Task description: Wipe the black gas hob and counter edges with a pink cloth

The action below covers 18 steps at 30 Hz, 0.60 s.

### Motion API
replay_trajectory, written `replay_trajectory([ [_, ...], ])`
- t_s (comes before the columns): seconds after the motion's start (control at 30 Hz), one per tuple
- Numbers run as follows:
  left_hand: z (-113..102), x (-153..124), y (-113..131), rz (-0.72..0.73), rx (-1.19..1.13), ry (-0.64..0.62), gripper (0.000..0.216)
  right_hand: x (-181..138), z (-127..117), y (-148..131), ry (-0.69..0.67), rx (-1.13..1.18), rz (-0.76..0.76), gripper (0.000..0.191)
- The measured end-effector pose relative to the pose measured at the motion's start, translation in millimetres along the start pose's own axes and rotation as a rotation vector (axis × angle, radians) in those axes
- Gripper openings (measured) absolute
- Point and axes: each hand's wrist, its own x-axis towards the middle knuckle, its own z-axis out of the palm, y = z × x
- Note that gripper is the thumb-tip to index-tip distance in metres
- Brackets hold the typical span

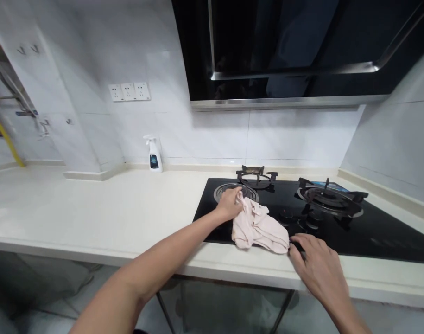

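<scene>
Through the head camera I see my left hand (229, 204) reaching in from the lower left, its fingers curled and closed around the top corner of a crumpled pale pink cloth (258, 228). The cloth lies in loose folds on a black glass gas cooktop (218, 227), near the front edge and just below the left burner. My left hand sits on the front of that burner's round steel ring (236, 191), which is partly hidden by my fingers.

My right hand (318, 262) lies open with its fingers spread, pinching nothing. Its fingertips (297, 241) rest at the cooktop's front edge, just beside the right end of the cloth.

Behind the cloth stands a black cast-iron pan support (256, 176). To the right are a larger round burner (328, 197) with a dark iron grate and black control knobs (286, 215).

A smooth cream stone countertop (93, 208) stretches left, holding a white spray bottle with a dark label (153, 155) against the white tiled wall (205, 134). A white triple wall socket (129, 91) sits above it, and a black glass range hood (284, 55) hangs over the cooktop.
</scene>
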Motion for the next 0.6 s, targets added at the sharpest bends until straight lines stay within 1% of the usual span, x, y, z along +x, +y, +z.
replay_trajectory([
  [0.07, -6, 0, 3, 0.033, 0.052, -0.026, 0.063, 0, 0, -1, 0.003, 0.0, 0.01, 0.038],
  [0.13, 2, -5, 14, 0.082, 0.095, -0.131, 0.062, 1, 0, 0, 0.008, -0.008, 0.01, 0.039],
  [0.2, 23, -13, 29, 0.117, 0.149, -0.273, 0.068, 1, 0, 1, 0.007, -0.021, -0.001, 0.04],
  [0.27, 50, -21, 44, 0.137, 0.211, -0.361, 0.075, 0, 1, 5, 0.005, -0.044, -0.013, 0.042],
  [0.33, 72, -29, 54, 0.167, 0.258, -0.364, 0.075, -1, 3, 11, 0.002, -0.065, -0.027, 0.043],
  [0.4, 83, -35, 55, 0.225, 0.275, -0.352, 0.071, -3, 5, 18, 0.007, -0.063, -0.042, 0.046],
  [0.43, 83, -38, 53, 0.251, 0.273, -0.346, 0.068, -4, 6, 22, 0.007, -0.053, -0.05, 0.047],
  [0.5, 72, -44, 44, 0.261, 0.265, -0.332, 0.065, -5, 8, 29, 0.0, -0.024, -0.066, 0.048],
  [0.6, 37, -55, 21, 0.154, 0.265, -0.318, 0.072, -6, 7, 33, -0.024, 0.024, -0.077, 0.047],
])
